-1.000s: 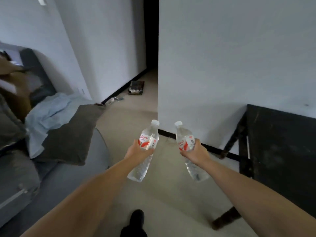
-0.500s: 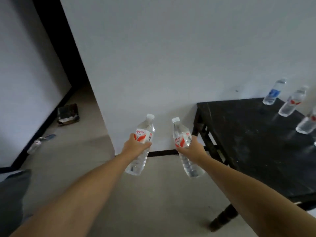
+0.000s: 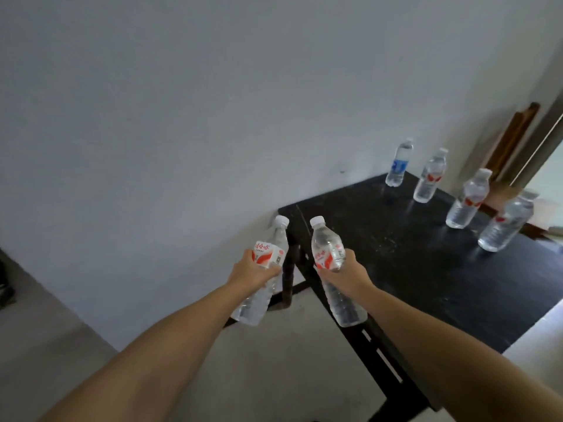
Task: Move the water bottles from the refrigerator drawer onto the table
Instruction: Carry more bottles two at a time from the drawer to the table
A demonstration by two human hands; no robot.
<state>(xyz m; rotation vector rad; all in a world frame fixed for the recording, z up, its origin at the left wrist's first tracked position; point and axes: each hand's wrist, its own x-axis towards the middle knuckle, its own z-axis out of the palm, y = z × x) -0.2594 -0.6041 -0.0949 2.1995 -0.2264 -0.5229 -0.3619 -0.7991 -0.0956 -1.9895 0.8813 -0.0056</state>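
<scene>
My left hand (image 3: 254,274) grips a clear water bottle with a red and white label (image 3: 269,254), held up just left of the black table (image 3: 426,269). My right hand (image 3: 345,274) grips a second bottle of the same kind (image 3: 327,251), over the table's near left edge. Both bottles tilt slightly, caps up. Several bottles stand on the table's far side: one with a blue label (image 3: 398,164) and three with red labels (image 3: 429,176), (image 3: 467,199), (image 3: 505,222). The refrigerator drawer is out of view.
A white wall (image 3: 213,117) runs behind the table. A wooden frame (image 3: 511,138) leans in the corner at the upper right. Light floor (image 3: 274,376) lies below my arms, with the table's dark legs (image 3: 288,278) beside it.
The view has swung right and closer to the table. The sofa and hallway have left the frame, and a further bottle shows on the table. Both hands keep their bottles.
</scene>
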